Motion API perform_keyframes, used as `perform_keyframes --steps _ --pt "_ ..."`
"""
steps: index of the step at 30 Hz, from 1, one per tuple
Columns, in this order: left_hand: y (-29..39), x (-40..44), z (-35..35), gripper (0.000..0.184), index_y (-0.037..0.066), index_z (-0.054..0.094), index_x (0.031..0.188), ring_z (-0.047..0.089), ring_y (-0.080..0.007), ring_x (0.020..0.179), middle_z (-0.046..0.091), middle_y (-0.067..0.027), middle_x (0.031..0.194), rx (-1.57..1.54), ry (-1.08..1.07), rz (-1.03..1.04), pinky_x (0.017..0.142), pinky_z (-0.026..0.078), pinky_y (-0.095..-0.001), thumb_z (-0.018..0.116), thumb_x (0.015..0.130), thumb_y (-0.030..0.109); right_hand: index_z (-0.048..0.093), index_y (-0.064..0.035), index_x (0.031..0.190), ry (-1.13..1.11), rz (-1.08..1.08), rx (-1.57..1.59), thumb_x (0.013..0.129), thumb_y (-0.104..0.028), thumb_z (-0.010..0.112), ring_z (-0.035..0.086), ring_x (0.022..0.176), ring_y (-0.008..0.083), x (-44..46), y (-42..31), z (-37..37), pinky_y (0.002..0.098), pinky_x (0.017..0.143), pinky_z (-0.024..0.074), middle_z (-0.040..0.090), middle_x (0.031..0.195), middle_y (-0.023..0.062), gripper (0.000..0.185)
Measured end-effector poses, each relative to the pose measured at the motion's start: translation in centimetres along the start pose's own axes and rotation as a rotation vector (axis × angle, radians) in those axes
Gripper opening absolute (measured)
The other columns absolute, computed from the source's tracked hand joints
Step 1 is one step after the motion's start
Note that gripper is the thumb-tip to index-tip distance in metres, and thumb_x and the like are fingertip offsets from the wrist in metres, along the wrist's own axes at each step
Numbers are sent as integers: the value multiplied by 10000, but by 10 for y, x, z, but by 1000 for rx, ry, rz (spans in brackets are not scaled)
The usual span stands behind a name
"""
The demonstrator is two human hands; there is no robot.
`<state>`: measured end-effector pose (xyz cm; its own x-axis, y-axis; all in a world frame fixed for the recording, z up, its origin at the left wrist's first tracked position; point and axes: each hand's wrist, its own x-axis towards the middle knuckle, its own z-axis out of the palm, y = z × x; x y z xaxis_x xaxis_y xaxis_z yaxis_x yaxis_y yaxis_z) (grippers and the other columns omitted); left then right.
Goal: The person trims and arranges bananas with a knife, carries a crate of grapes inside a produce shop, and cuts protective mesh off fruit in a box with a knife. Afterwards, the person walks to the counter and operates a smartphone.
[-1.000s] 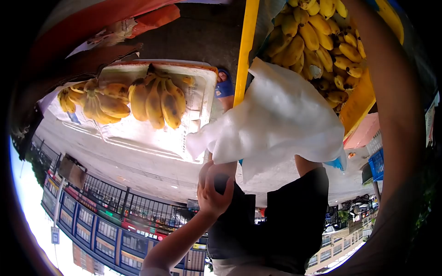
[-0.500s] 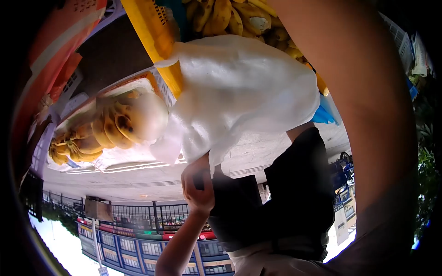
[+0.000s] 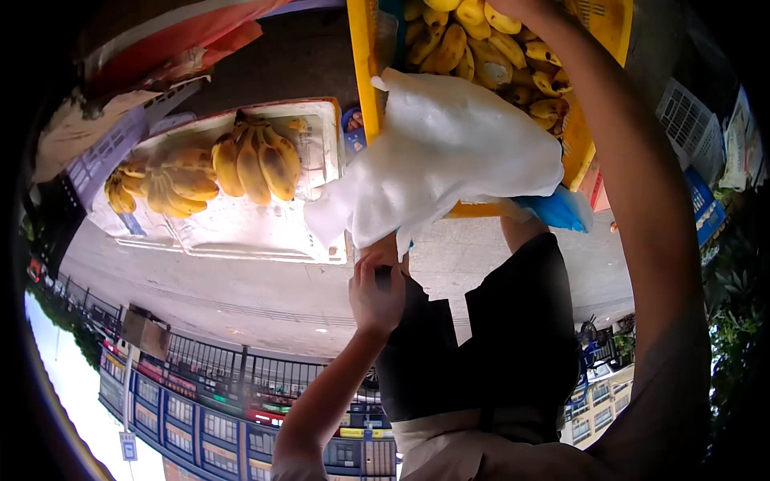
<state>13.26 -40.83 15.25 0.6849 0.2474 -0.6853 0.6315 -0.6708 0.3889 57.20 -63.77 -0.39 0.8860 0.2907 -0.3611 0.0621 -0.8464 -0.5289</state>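
My left hand (image 3: 377, 295) rests at my knee by the hem of my black shorts (image 3: 473, 361). Its fingers are bent, a gap shows between thumb and fingers, and I see nothing held. Past the top edge of the view, my right hand (image 3: 521, 6) is partly cut off; it reaches over the bananas (image 3: 481, 56) in a yellow crate (image 3: 366, 72), fingers mostly out of sight. A crumpled white foam sheet (image 3: 449, 136) drapes over the crate's near side and toward my left knee. Blue plastic (image 3: 553, 210) pokes out below the sheet.
On the left lies a white foam tray (image 3: 265, 248) with several banana bunches (image 3: 257, 160). Purple (image 3: 104, 160) and white crates (image 3: 690, 120) flank the sides, with a blue crate (image 3: 706, 208) on the right. A fence (image 3: 257, 377) and buildings show at the bottom.
The view has shifted, so more of the crate and foam tray shows. My right hand has come into view at the top over the bananas. My left hand stays at my knee.
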Motion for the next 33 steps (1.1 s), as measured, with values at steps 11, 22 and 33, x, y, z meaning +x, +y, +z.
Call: perform_keyframes --steps 11,22,33 --pt "-22 -24 18 510 71 531 1337 637 -401 1069 614 -195 1256 -411 62 -201 908 508 -505 723 868 129 622 16 1008 -103 181 389 942 -201 797 601 768 74 -221 -174 -48 246 678 487 672 848 13 286" --pt "-144 13 33 642 170 526 1465 447 -403 1406 519 -160 1493 -553 232 -343 1108 407 -531 733 900 393 702 13 1102 -856 -213 598 865 -211 838 710 938 229 -238 -372 143 332 855 564 715 1038 141 353" --pt "-214 34 48 886 11 309 1572 287 -452 1507 358 -267 1590 -239 110 -308 1247 261 -506 735 891 385 693 46 1202 -1013 161 467 931 -350 774 693 1040 202 -203 -352 298 329 923 528 741 1119 155 487"
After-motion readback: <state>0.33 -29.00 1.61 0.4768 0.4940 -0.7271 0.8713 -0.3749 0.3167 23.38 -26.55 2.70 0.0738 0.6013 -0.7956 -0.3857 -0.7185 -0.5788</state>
